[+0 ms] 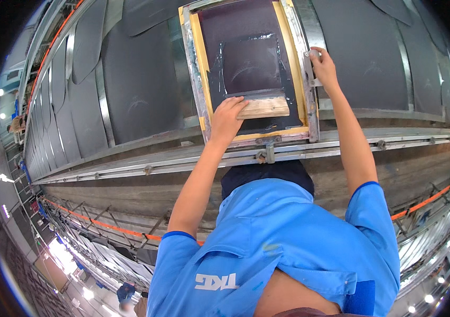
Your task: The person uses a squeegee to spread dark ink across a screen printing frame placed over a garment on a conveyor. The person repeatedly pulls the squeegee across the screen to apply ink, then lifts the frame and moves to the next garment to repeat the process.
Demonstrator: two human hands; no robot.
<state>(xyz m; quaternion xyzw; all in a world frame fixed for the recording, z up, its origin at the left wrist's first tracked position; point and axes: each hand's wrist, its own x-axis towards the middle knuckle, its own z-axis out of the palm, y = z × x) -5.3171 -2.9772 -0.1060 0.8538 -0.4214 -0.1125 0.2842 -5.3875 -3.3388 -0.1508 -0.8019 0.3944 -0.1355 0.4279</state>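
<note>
A screen-printing frame [200, 92] with yellow tape along its inner edges lies flat before me. Dark ink marks a rectangle on its mesh [250, 66]. Across the near part of the mesh lies a wooden-handled squeegee [265, 108]. My left hand [227, 119] is closed on the squeegee's left end, fingers over the top of the wood. At the frame's right side, my right hand [324, 67] pinches a small round metal knob [313, 54]; the thumb is partly hidden.
Dark fabric panels [139, 84] lie along the long table on both sides of the frame. A metal rail [183, 165] runs along the table's near edge. Behind me stands another long rack with an orange strip [430, 198]. A person [125, 294] is at lower left.
</note>
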